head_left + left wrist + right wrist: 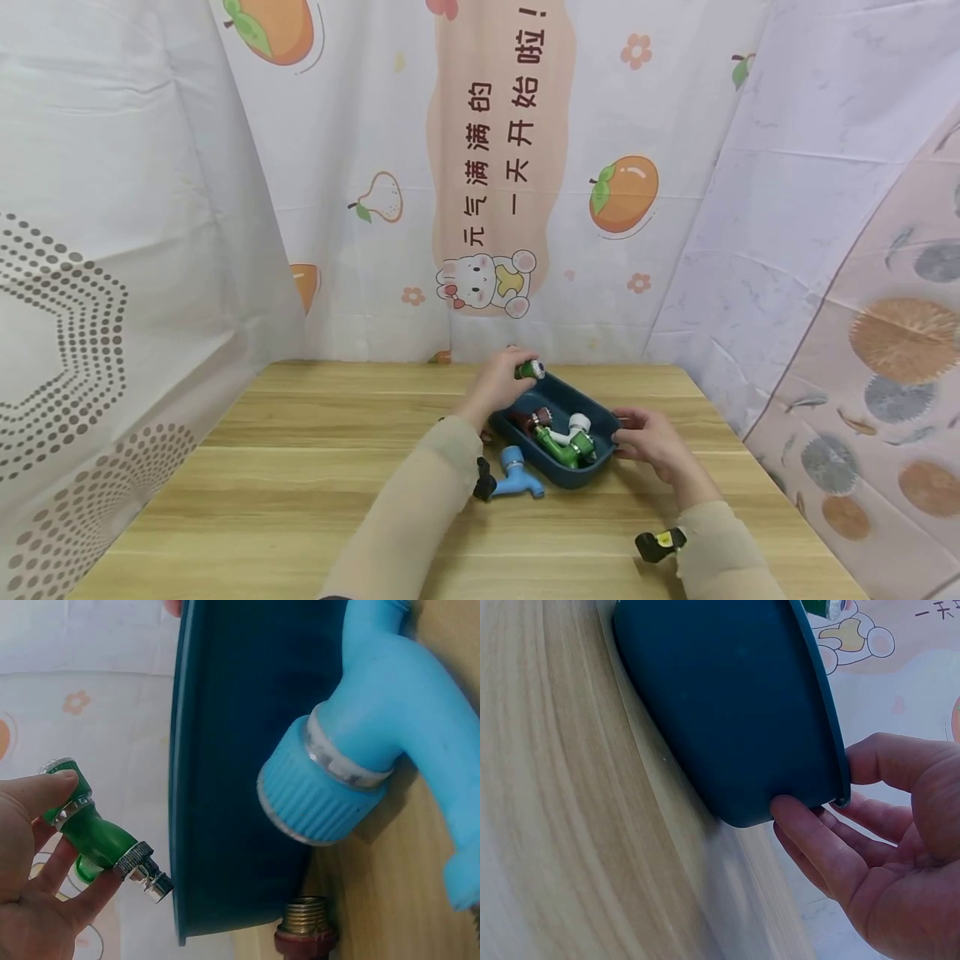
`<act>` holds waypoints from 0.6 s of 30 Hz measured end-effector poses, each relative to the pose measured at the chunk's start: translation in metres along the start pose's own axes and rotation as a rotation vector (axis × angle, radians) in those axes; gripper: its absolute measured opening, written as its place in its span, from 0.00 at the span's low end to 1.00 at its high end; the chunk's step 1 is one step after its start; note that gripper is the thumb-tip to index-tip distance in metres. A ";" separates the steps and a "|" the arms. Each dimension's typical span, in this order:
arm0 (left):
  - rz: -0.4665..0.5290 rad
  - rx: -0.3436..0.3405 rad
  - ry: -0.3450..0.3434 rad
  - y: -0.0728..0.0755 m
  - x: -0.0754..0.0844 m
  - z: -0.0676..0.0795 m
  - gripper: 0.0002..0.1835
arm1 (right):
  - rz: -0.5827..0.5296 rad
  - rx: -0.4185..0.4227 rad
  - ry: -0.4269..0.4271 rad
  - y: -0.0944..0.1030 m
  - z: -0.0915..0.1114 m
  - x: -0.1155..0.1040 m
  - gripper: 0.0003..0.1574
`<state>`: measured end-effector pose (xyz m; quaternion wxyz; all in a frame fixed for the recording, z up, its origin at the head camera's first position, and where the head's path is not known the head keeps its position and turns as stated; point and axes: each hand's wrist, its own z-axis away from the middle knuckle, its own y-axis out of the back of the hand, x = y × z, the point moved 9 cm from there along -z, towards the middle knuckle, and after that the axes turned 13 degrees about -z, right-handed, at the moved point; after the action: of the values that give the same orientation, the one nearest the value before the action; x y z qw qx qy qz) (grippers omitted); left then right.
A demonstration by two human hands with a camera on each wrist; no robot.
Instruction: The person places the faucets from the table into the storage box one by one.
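Note:
My left hand (495, 385) grips a green faucet (101, 836) with a silver threaded tip, above the far left end of a dark teal plastic basin (573, 478). My right hand (651, 443) holds the basin's right end, the thumb at the rim and a finger against the outer wall (727, 712). Inside the basin lie another green faucet (557, 450), a white faucet (579, 422) and a dark red one (542, 415). A light blue faucet (517, 477) rests on the table just outside the basin's near left side.
Beside the basin, partly hidden by my left forearm, is a dark red threaded piece (306, 937). The wooden table (315, 467) ends at a printed curtain (360, 317) behind the basin. More curtains hang at both sides.

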<state>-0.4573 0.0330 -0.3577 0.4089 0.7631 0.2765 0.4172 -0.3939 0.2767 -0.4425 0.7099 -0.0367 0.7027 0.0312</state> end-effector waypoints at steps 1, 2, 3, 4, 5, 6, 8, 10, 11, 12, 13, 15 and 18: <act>-0.006 -0.003 0.006 -0.002 0.000 0.000 0.25 | -0.003 0.005 -0.004 0.000 0.000 0.001 0.35; -0.012 -0.005 0.008 -0.003 0.000 -0.001 0.25 | -0.006 0.011 -0.008 0.000 0.000 0.001 0.35; -0.017 -0.006 0.006 -0.005 0.001 -0.001 0.25 | -0.007 0.016 -0.012 0.001 0.000 0.002 0.35; -0.021 -0.006 0.002 -0.006 0.002 -0.001 0.25 | -0.001 0.012 -0.011 0.000 0.000 0.002 0.35; -0.027 -0.007 -0.002 -0.007 0.003 -0.002 0.25 | -0.004 0.017 -0.014 0.001 -0.001 0.002 0.34; -0.033 -0.007 -0.007 -0.008 0.003 -0.002 0.25 | -0.001 0.015 -0.014 0.001 -0.001 0.002 0.34; -0.037 -0.009 -0.012 -0.010 0.003 -0.003 0.25 | -0.004 0.020 -0.014 0.001 -0.001 0.002 0.34; -0.040 -0.013 -0.007 -0.011 0.002 -0.004 0.25 | 0.001 0.014 -0.010 0.001 -0.001 0.002 0.34; -0.043 -0.016 -0.004 -0.013 0.001 -0.004 0.25 | -0.001 0.017 -0.011 0.001 -0.001 0.002 0.34; -0.044 -0.021 0.003 -0.014 0.001 -0.004 0.25 | 0.002 0.012 -0.008 0.001 -0.001 0.001 0.34; -0.046 -0.025 0.007 -0.015 0.000 -0.005 0.25 | 0.002 0.013 -0.007 0.001 0.000 0.001 0.34; -0.053 -0.032 0.013 -0.017 -0.002 -0.005 0.25 | 0.009 0.008 -0.004 0.000 0.001 0.000 0.34; -0.055 -0.040 0.009 -0.020 -0.002 -0.005 0.25 | 0.010 0.009 -0.006 0.000 0.001 0.000 0.34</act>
<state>-0.4648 0.0436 -0.3741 0.4342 0.7449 0.2906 0.4148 -0.3929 0.2770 -0.4422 0.7119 -0.0299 0.7010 0.0316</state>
